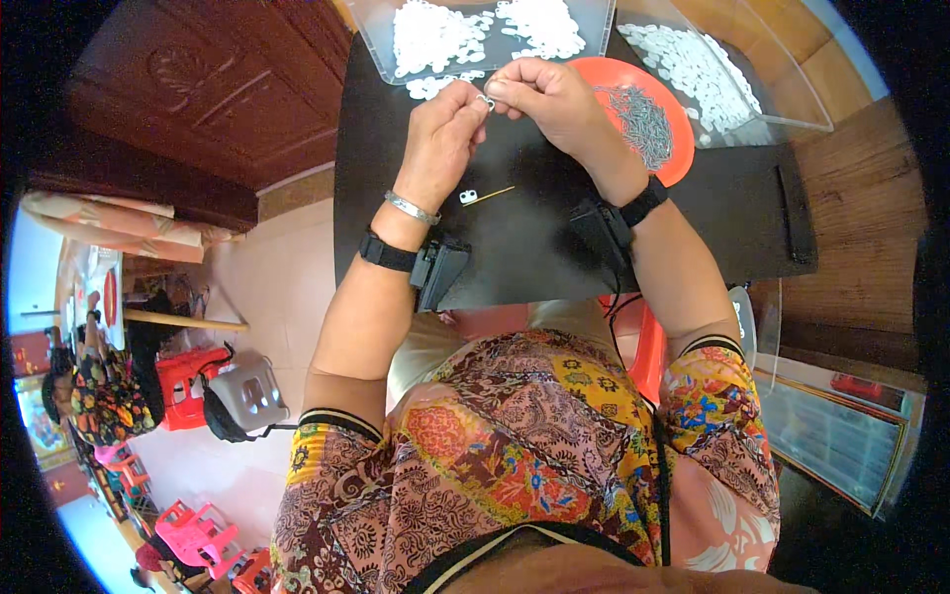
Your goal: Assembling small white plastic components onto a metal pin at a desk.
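Above the far part of the dark table [534, 243], my left hand [442, 134] and my right hand [547, 99] meet with fingertips pinched together. Between them is a small white plastic piece [486, 101], mostly covered by the fingers; its exact shape is hard to make out. Both hands are closed on it. Nearer to me on the tabletop lies another small white piece [468, 197] with two dark spots. A thin yellowish stick [492, 195] lies slanted beside it.
An orange-red plate [683, 119] of grey metal nails or pins is right of my right hand. Clear bins [368, 40] [807, 117] of white pieces stand behind and at far right. Loose white pieces [426, 89] lie by the back bin. Wooden panelling [861, 238] borders the right.
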The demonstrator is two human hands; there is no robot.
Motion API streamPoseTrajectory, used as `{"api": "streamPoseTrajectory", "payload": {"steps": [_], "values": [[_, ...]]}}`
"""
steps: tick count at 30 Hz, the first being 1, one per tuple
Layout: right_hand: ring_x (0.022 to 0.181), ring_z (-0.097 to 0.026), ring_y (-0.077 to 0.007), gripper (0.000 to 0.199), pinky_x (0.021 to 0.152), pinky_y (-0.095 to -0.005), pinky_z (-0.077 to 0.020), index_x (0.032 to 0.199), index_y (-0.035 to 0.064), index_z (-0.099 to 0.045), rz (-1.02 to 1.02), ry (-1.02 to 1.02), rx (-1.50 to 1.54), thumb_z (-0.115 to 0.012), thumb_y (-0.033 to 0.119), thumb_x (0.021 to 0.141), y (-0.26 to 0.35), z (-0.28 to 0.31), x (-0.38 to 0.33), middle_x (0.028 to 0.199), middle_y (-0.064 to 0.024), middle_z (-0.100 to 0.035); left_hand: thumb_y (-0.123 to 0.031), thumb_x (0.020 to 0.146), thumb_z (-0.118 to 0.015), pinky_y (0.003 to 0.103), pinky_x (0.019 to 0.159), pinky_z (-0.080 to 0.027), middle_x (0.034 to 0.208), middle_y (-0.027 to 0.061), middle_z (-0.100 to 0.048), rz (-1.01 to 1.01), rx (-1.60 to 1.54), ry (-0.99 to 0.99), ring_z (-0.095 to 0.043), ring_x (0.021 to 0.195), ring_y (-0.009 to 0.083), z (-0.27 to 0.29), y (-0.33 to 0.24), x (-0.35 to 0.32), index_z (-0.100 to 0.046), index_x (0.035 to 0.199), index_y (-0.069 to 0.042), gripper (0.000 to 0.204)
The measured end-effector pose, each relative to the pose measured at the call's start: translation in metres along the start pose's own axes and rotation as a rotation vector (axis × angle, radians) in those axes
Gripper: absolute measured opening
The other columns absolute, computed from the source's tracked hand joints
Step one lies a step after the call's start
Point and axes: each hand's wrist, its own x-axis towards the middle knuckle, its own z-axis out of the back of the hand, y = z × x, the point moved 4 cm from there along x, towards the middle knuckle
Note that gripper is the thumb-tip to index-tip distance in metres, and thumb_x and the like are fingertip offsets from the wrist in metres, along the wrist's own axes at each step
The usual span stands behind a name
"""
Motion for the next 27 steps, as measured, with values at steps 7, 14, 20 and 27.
{"api": "streamPoseTrajectory", "payload": {"steps": [7, 14, 20, 27], "values": [[0.069, -0.051, -0.0054, 0.018, 0.064, -0.0198, -0.0429, 0.089, 0.0005, -0.062, 0.024, 0.003, -0.031, -0.058, 0.018, 0.088, 0.0038, -0.0002, -0.0007, 0.078, 0.0010, -0.060, -0.016, 0.086, -0.050, 0.023, 0.048, -0.035, 0.058, -0.0003, -0.050, -0.027, 0.018, -0.007, -0.044, 0.052, 0.0073, 0.0000, 0.0022, 0.0010, -0.053, 0.074, -0.004, 0.017], [0.069, -0.050, -0.0057, 0.018, 0.063, -0.0202, -0.0420, 0.086, 0.0008, -0.061, 0.026, 0.028, -0.086, -0.057, 0.019, 0.088, -0.0009, 0.0013, 0.0007, 0.075, 0.0017, -0.057, -0.016, 0.086, -0.050, 0.023, 0.049, -0.035, 0.058, -0.0001, -0.050, -0.014, 0.019, -0.003, -0.044, 0.052, 0.0078, 0.0008, 0.0039, 0.0012, -0.052, 0.074, -0.003, 0.017], [0.067, -0.048, -0.0055, 0.019, 0.062, -0.0207, -0.0412, 0.083, 0.0012, -0.059, 0.045, 0.027, -0.129, -0.057, 0.019, 0.088, 0.0018, -0.0009, -0.0009, 0.073, 0.0019, -0.056, -0.016, 0.084, -0.051, 0.025, 0.049, -0.036, 0.057, 0.0010, -0.050, -0.047, 0.076, -0.016, -0.044, 0.052, 0.0093, 0.0002, 0.0006, 0.0003, -0.052, 0.071, -0.003, 0.019], [0.067, -0.048, -0.0051, 0.019, 0.061, -0.0207, -0.0405, 0.080, 0.0010, -0.058, 0.013, 0.016, -0.265, -0.058, 0.018, 0.087, 0.0037, -0.0050, -0.0026, 0.071, 0.0021, -0.055, -0.014, 0.083, -0.051, 0.025, 0.050, -0.036, 0.056, 0.0017, -0.049, -0.008, 0.068, -0.021, -0.045, 0.053, 0.0099, 0.0002, 0.0036, -0.0008, -0.051, 0.069, -0.001, 0.019]]}}
